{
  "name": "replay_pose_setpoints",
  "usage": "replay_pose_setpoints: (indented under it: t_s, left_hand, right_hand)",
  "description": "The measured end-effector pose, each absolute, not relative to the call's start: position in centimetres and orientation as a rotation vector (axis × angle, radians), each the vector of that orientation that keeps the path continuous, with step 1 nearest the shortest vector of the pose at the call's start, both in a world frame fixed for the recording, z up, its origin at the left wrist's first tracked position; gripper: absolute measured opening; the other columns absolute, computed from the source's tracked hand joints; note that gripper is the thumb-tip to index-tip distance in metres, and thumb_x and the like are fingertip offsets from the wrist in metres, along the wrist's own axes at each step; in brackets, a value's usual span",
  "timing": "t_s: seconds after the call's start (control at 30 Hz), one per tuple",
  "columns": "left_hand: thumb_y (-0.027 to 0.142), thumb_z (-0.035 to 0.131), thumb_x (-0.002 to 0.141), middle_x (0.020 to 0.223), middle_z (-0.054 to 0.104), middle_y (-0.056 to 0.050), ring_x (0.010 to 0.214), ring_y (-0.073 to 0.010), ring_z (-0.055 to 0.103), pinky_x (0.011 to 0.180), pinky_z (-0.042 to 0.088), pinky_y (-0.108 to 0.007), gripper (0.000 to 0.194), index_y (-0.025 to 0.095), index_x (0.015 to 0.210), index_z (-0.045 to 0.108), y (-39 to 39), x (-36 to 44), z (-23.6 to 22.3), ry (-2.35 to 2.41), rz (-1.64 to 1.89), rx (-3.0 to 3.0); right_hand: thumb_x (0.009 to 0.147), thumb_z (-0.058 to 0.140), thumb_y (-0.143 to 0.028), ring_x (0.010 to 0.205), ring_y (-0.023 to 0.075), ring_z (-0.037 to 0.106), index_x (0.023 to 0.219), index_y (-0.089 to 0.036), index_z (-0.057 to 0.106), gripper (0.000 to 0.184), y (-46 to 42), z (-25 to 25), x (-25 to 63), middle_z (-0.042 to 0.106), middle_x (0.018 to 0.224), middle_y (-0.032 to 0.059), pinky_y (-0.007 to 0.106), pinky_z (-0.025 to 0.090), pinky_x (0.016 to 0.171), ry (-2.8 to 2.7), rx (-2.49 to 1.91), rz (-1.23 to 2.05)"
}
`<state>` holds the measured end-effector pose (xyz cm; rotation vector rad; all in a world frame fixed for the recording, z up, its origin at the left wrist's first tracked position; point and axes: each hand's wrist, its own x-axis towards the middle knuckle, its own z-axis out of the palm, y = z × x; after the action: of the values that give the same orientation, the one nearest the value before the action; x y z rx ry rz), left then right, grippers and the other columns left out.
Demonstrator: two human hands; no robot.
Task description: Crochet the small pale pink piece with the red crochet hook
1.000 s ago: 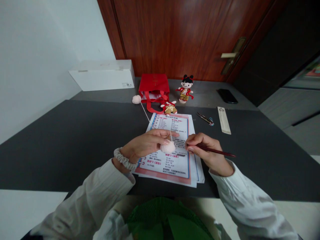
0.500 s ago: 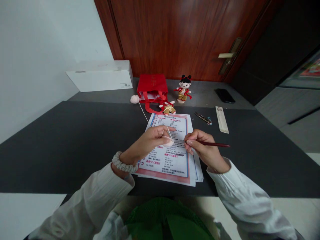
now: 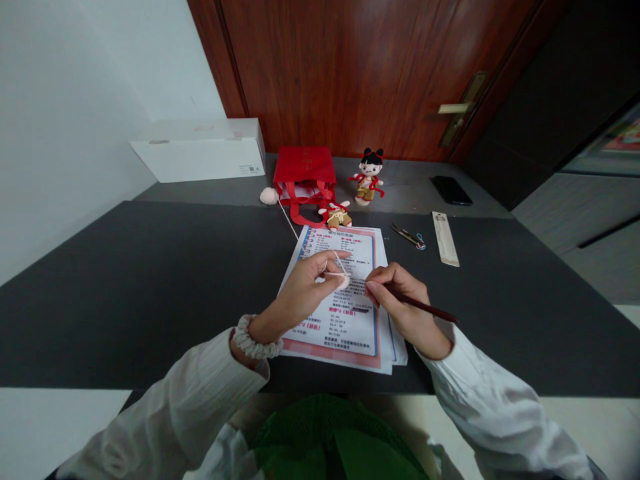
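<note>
- Dark tabletop (image 3: 125, 280) against a reddish wooden door (image 3: 325, 73); printed sheet (image 3: 350, 337) lies flat mid-table, used here as landmark.
- Left hand (image 3: 305, 293) over the sheet's middle, thumb and fingers pinched together on a pink yarn ball (image 3: 343, 283). Ball sits at the fingertips, mostly hidden, just above the sheet.
- Pale yarn strand (image 3: 336, 274) runs across those fingers, taut-looking.
- Right hand (image 3: 405, 308) on the sheet's right edge, fingers closed around a dark red stick (image 3: 425, 304), its far end pointing away past the sheet. Hands just apart, not touching.
- Second pink yarn ball (image 3: 269, 195) beyond the sheet's far left corner, its thread (image 3: 289, 222) trailing toward the sheet.
- Beyond the sheet: red bag (image 3: 305, 167), two small dolls (image 3: 369, 177) (image 3: 336, 215).
- Right of the sheet: paper sleeve (image 3: 445, 239).
</note>
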<state>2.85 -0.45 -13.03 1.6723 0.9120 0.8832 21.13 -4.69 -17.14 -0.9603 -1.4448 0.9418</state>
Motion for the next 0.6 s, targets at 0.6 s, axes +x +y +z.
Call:
replay_pose_setpoints:
  t_s: [0.6]
  left_hand:
    - [0.016, 0.068, 0.071, 0.070, 0.057, 0.001, 0.073, -0.0137, 0.054, 0.077, 0.042, -0.030, 0.027, 0.013, 0.098, 0.067, -1.1, 4.2, -14.6, 0.823, 0.786, 1.038]
  right_hand:
    - [0.095, 0.043, -0.012, 0.074, 0.0184, 0.053, 0.090, -0.020, 0.054, 0.014, -4.0, -17.4, 20.9, 0.059, 0.081, 0.0067, 0.031, 0.047, 0.061, -2.236, -0.834, -0.052]
